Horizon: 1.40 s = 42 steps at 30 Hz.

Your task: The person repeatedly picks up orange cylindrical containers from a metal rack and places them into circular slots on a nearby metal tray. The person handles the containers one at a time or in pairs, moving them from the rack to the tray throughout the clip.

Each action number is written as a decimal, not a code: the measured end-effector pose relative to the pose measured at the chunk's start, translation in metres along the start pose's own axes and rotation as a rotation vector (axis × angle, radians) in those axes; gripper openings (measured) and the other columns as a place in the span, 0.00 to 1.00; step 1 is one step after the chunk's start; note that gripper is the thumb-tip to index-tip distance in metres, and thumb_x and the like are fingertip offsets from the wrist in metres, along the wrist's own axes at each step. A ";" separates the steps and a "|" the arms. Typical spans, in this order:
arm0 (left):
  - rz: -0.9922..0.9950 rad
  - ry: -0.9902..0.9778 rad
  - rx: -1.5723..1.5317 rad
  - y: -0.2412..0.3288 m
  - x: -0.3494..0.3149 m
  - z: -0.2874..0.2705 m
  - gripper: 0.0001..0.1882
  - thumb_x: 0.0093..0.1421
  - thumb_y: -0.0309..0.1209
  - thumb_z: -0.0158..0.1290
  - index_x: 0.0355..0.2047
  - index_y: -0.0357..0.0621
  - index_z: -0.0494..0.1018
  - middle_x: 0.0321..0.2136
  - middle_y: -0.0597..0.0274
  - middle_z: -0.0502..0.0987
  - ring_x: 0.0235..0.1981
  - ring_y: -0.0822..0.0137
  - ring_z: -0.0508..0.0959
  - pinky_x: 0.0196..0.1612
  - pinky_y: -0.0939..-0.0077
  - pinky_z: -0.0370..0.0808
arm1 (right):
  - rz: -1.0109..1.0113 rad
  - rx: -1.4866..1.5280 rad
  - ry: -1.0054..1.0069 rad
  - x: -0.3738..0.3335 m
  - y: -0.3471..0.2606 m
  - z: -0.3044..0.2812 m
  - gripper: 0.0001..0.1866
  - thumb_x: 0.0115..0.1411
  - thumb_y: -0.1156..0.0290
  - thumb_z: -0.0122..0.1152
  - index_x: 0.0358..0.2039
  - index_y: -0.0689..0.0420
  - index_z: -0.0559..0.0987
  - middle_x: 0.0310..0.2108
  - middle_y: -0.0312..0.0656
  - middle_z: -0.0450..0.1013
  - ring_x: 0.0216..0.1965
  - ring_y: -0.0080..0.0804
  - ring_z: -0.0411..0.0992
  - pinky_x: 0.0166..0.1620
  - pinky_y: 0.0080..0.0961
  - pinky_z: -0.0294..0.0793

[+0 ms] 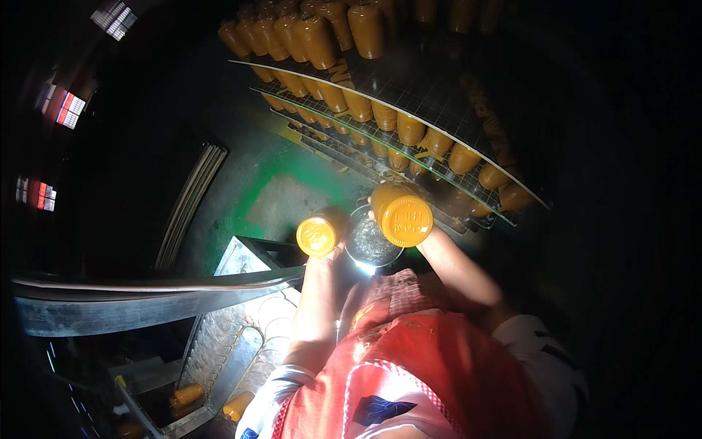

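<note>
In front of my red apron I hold two orange-yellow jars, with their round bases facing up. The smaller-looking jar (316, 235) is in my left hand (336, 253), whose fingers are closed round its side and mostly hidden. My right hand (430, 242) grips the other jar (406, 219), a little farther right and nearer the camera; most of its fingers are behind the jar. Raised marks show on both bases. Between and below the jars is a round container (373, 247) with a shiny, mottled inside; I cannot tell what is in it.
Racked boards (409, 110) carry rows of similar orange-yellow jars (316, 44) ahead. At left a metal rail (161, 307) crosses above a metal tray with rounded slots (219, 344); orange-yellow pieces (188, 395) lie by it. Stacked panels (191, 205) stand on the green-marked floor (252, 183).
</note>
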<state>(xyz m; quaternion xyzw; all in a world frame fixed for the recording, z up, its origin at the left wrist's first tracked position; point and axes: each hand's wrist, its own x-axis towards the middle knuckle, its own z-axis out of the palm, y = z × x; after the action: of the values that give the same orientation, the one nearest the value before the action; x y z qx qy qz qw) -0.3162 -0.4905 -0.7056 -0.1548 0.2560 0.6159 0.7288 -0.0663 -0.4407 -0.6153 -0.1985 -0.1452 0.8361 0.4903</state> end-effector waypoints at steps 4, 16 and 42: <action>-0.018 0.031 0.030 -0.007 -0.006 -0.014 0.21 0.66 0.45 0.48 0.45 0.39 0.75 0.38 0.45 0.81 0.35 0.45 0.82 0.33 0.54 0.86 | 0.002 0.042 0.174 -0.019 -0.011 0.024 0.13 0.67 0.67 0.53 0.38 0.65 0.78 0.35 0.48 0.79 0.35 0.36 0.80 0.39 0.35 0.84; -0.075 -0.091 -0.197 -0.050 -0.038 -0.016 0.20 0.66 0.46 0.47 0.47 0.44 0.74 0.42 0.50 0.79 0.39 0.48 0.81 0.44 0.46 0.82 | 0.219 0.092 0.096 -0.021 -0.022 -0.008 0.20 0.68 0.54 0.49 0.46 0.57 0.77 0.41 0.45 0.78 0.40 0.40 0.79 0.41 0.39 0.82; 1.396 0.523 0.735 0.203 -0.529 -0.207 0.17 0.65 0.39 0.54 0.50 0.43 0.77 0.39 0.61 0.81 0.38 0.66 0.82 0.44 0.74 0.79 | 0.393 -0.169 -0.234 -0.252 0.207 -0.055 0.28 0.66 0.43 0.42 0.54 0.51 0.74 0.47 0.49 0.74 0.45 0.51 0.73 0.37 0.49 0.81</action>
<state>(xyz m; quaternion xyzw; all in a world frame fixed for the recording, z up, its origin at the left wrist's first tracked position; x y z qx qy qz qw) -0.6105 -0.9961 -0.5595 0.1494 0.6391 0.7478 0.1001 -0.0873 -0.7586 -0.7062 -0.1649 -0.2292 0.9176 0.2798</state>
